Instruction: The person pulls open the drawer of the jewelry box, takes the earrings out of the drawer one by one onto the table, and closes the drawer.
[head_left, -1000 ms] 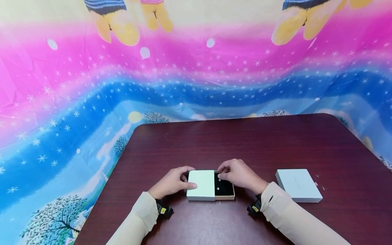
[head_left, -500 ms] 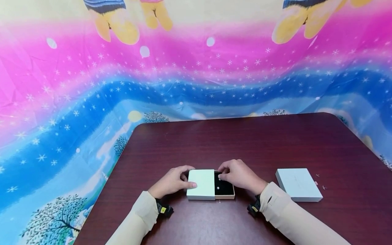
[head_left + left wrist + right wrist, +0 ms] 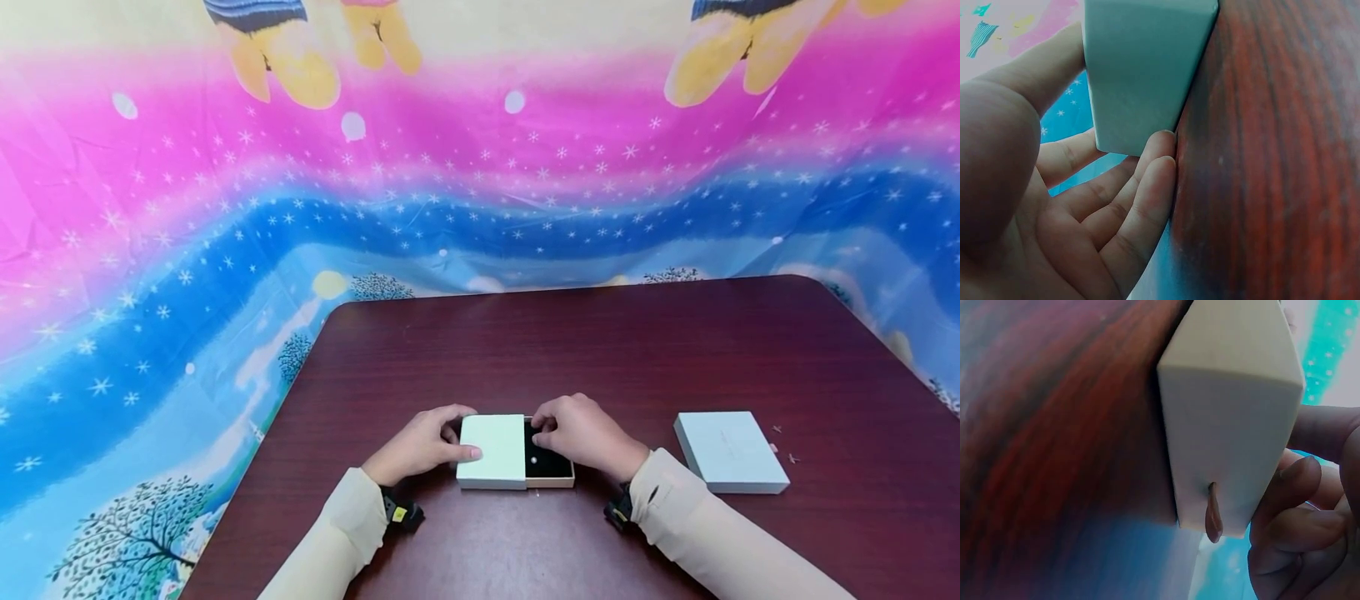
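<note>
A white sliding box lies on the table, its sleeve (image 3: 491, 450) on the left and its black-lined drawer (image 3: 555, 467) pulled partly out to the right. My left hand (image 3: 420, 443) grips the sleeve's left end, thumb on top and fingers round the far side and end. One small pearl (image 3: 533, 460) sits on the black lining. My right hand (image 3: 585, 433) is over the drawer's far part, with bent thumb and fingertips right at the lining; what lies between them is hidden. A ribbon tab (image 3: 1213, 515) hangs from the drawer's end in the right wrist view.
A second white box (image 3: 731, 450) lies to the right, beyond my right forearm. Small pale bits (image 3: 794, 458) lie just right of it. The dark red wooden table (image 3: 525, 350) has a patterned cloth (image 3: 480, 167) hanging behind it.
My right hand has shifted slightly toward the near side, and its fingertips now cover a second pearl that showed beside the thumb. My left hand and the box have stayed in place.
</note>
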{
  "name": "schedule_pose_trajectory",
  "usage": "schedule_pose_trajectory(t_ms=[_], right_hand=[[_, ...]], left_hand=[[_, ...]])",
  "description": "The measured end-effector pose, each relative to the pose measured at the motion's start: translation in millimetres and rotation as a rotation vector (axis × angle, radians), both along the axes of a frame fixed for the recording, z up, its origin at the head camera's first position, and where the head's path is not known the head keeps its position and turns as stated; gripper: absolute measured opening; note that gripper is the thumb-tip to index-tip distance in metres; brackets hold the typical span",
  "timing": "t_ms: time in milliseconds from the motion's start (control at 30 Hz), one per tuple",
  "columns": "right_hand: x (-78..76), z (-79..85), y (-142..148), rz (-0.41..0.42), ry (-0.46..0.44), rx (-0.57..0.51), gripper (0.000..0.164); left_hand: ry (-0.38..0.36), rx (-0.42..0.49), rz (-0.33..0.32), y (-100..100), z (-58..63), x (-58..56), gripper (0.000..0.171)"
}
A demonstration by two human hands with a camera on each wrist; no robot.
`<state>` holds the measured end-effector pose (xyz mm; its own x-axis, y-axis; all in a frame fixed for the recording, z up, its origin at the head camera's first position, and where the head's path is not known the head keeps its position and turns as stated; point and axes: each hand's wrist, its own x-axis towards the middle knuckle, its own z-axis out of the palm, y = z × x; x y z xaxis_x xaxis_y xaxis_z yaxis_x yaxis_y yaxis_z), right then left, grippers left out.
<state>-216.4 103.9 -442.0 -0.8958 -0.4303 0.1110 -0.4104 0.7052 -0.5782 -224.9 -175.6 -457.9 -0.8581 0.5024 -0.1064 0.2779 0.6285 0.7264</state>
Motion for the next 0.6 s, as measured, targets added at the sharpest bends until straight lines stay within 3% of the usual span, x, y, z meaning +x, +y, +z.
schedule_pose_trajectory(t_ms=[600], right_hand=[[4.7, 1.3, -1.5, 0.038, 0.048, 0.077, 0.009]], left_hand=[[0.000, 0.002, 0.005, 0.6, 0.1, 0.4, 0.069]])
